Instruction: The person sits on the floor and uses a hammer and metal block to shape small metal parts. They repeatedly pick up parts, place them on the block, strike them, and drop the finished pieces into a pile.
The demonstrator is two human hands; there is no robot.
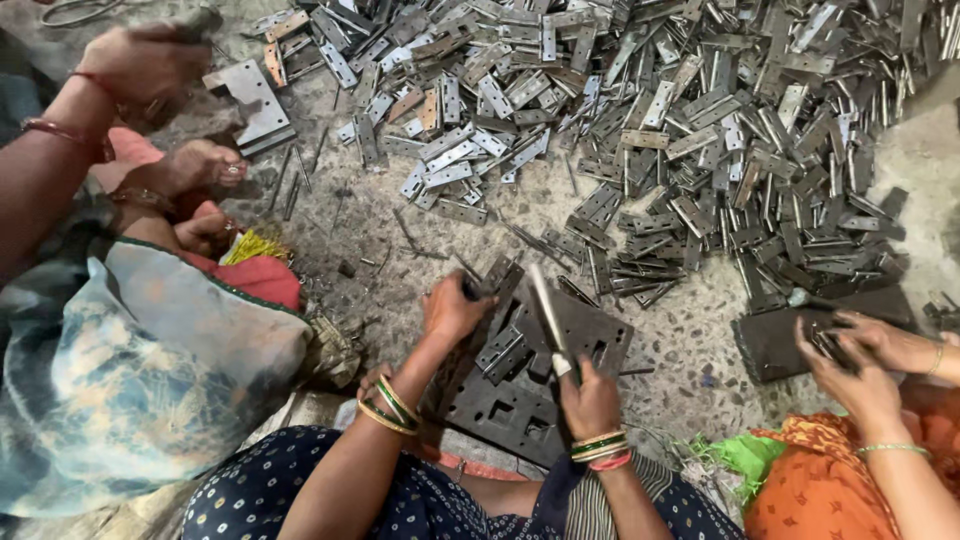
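Now | left hand (452, 308) fingers on hinge (497, 345) | right hand (588, 400) grips rod (549, 315)

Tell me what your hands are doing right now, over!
Left hand holding a hinge on the dark metal plate. Right hand gripping a metal rod. Hinge pile ahead; other people's hands at both sides.

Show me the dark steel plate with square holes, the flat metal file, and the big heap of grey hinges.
Dark steel plate with square holes (500, 405), head view, lower face.
Flat metal file (548, 310), head view, mid-blade.
Heap of grey metal hinges (700, 130), head view, middle.
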